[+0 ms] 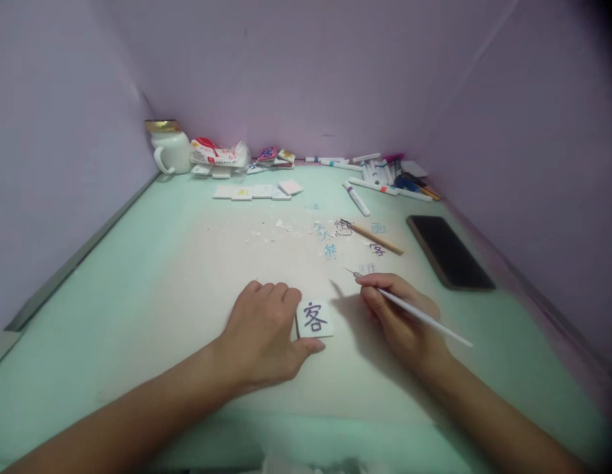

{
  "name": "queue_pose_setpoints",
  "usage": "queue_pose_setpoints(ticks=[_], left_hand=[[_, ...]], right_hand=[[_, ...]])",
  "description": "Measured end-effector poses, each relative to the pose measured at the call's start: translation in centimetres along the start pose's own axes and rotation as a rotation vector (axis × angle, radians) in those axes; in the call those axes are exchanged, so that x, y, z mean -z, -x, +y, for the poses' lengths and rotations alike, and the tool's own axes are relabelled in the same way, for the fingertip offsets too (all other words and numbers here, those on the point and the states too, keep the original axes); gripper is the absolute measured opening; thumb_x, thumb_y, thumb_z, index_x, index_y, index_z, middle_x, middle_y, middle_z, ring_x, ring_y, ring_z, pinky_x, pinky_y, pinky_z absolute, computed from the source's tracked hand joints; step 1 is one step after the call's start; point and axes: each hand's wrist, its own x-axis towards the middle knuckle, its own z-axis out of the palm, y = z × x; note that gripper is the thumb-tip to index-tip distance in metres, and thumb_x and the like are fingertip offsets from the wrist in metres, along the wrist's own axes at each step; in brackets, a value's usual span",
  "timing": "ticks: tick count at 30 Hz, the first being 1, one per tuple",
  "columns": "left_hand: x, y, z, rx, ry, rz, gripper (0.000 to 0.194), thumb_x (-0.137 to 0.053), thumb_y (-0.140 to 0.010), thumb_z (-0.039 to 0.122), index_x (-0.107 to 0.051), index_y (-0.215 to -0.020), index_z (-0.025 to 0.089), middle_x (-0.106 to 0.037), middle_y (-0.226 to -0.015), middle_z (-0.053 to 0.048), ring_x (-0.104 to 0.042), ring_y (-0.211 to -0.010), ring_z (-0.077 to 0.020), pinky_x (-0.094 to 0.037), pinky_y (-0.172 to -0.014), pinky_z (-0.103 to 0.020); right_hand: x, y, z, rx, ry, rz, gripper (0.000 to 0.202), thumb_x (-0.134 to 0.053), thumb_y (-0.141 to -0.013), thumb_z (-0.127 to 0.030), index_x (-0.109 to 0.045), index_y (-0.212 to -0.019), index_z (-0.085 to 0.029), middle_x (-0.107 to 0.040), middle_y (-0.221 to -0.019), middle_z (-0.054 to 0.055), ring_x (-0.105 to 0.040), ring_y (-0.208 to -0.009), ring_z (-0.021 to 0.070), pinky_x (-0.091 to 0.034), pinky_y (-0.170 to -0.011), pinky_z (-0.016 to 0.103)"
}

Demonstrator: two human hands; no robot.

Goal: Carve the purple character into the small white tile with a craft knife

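A small white square tile with a purple character drawn on it lies on the pale green table. My left hand rests against its left side, thumb along the near edge and fingers curled at the far left corner. To the right, my right hand pinches a thin white tool with a fine pointed tip. That tip points up and left, above the table and apart from the tile.
A dark phone lies at the right. Behind are a wooden stick, white crumbs, characters written on the table, a purple-banded marker, more markers, blank tiles, a wipes pack and a white mug.
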Motion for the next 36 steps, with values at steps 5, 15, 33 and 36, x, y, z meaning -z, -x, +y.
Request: queue_pose_setpoints(ticks=[5, 15, 33, 36], left_hand=[[0.6, 0.1, 0.0, 0.023, 0.043, -0.057, 0.037, -0.066, -0.078, 0.048, -0.056, -0.095, 0.016, -0.064, -0.09, -0.008, -0.057, -0.082, -0.0262, -0.042, -0.079, -0.045], [0.6, 0.1, -0.1, 0.025, 0.05, -0.053, 0.034, -0.068, -0.078, 0.043, -0.056, -0.095, 0.016, -0.064, -0.091, -0.007, -0.057, -0.083, -0.0268, -0.042, -0.081, -0.046], [0.2, 0.1, -0.2, 0.024, 0.061, -0.028, 0.031, -0.066, -0.079, 0.044, -0.056, -0.089, 0.017, -0.062, -0.086, -0.007, -0.056, -0.079, -0.0262, -0.042, -0.079, -0.046], [0.3, 0.1, -0.1, 0.02, 0.066, -0.041, 0.028, -0.065, -0.08, 0.042, -0.056, -0.09, 0.017, -0.062, -0.087, -0.008, -0.055, -0.08, -0.0264, -0.042, -0.079, -0.046]], right_hand=[[0.4, -0.4, -0.5, 0.042, 0.147, 0.027, 0.014, -0.056, -0.087, -0.028, -0.068, -0.088, -0.021, -0.058, -0.053, -0.003, -0.053, -0.045, 0.0131, -0.043, -0.047, 0.026], [0.3, -0.1, 0.6, -0.018, 0.044, 0.001, 0.024, -0.058, -0.086, -0.038, -0.072, -0.094, -0.02, -0.06, -0.058, -0.001, -0.05, -0.046, 0.0131, -0.038, -0.042, 0.026], [-0.9, 2.3, -1.4, -0.264, -0.14, 0.117, 0.02, -0.062, -0.084, -0.041, -0.065, -0.081, -0.022, -0.052, -0.052, -0.005, -0.047, -0.045, 0.0121, -0.037, -0.043, 0.024], [-0.7, 2.3, -0.6, -0.141, 0.003, 0.104, 0.016, -0.061, -0.086, -0.036, -0.067, -0.087, -0.022, -0.063, -0.064, -0.001, -0.057, -0.055, 0.0151, -0.045, -0.05, 0.026]])
